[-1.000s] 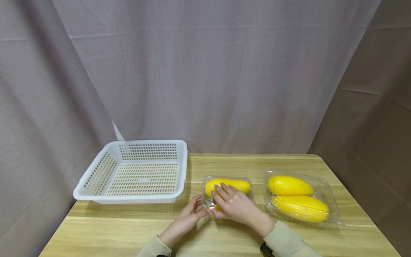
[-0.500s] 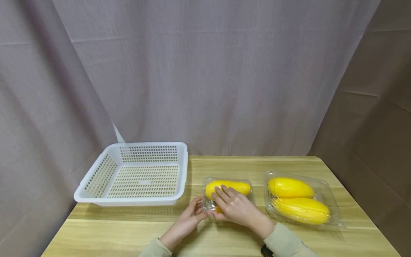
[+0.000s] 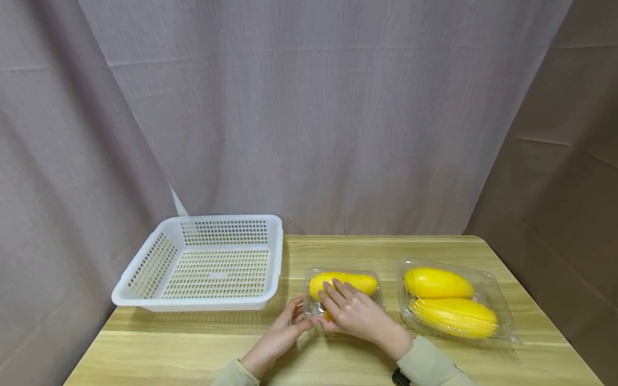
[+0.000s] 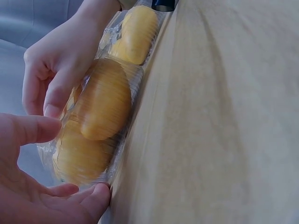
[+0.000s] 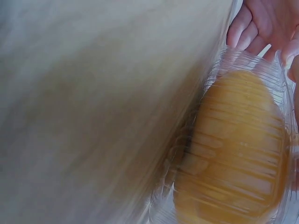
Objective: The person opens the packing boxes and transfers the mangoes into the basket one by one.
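Observation:
A small clear plastic clamshell box with long yellow fruits, mango-like in shape, sits mid-table. My left hand grips its left end, thumb at the upper rim and fingers against the lower side, as the left wrist view shows. My right hand rests over the lid with straight fingers, its thumb near the front edge. It partly hides the nearer fruit. In the right wrist view, a fruit shows through the ribbed plastic wall. Whether the lid is fully latched I cannot tell.
A white perforated basket stands at the left of the wooden table. On the right lies a larger clear box with two yellow fruits. Grey curtains hang behind and beside the table.
Both hands keep almost the same places on the box. The head view has shifted slightly, so everything sits a little lower in it.

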A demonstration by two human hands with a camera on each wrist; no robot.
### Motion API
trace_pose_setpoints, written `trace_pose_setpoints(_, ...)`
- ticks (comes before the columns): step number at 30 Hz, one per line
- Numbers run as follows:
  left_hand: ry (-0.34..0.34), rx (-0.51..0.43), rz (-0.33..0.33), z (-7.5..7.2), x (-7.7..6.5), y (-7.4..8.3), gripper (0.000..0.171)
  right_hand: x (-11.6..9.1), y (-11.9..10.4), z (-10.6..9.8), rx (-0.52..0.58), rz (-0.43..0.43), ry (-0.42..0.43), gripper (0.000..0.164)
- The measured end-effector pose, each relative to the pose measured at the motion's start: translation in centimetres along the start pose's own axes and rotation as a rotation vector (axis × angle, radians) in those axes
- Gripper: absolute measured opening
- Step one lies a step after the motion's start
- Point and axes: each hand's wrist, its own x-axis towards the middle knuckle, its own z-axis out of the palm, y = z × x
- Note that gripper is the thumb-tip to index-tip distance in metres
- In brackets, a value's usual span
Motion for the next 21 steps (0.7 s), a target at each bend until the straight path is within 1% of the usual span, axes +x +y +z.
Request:
trace_pose_setpoints(6,-0.003,-0.005,-0.007,0.0,0.0,-0.1,0.077,-0.1,-0.1,0.0,0.002,0.008,-0.014,0.062)
trace_pose_setpoints(8,0.003,-0.001,-0.004,0.0,0.0,-0.2,0.077,-0.1,-0.1,-0.1,0.015,0.016,-0.026,0.060)
trace_pose_setpoints(12,0.015,0.012,0.009,0.1,0.0,-0.5,0.075,-0.1,-0.1,-0.5,0.076,0.043,-0.065,0.055)
trace_pose_setpoints(17,0.023,0.009,0.040,0.3,0.0,-0.7,0.072,0.3,0.3,-1.2,0.172,0.083,-0.131,0.055)
trace_pose_setpoints(21,0.027,0.007,0.048,0.3,0.1,-0.6,0.070,0.6,0.5,-1.5,0.199,0.086,-0.175,0.056)
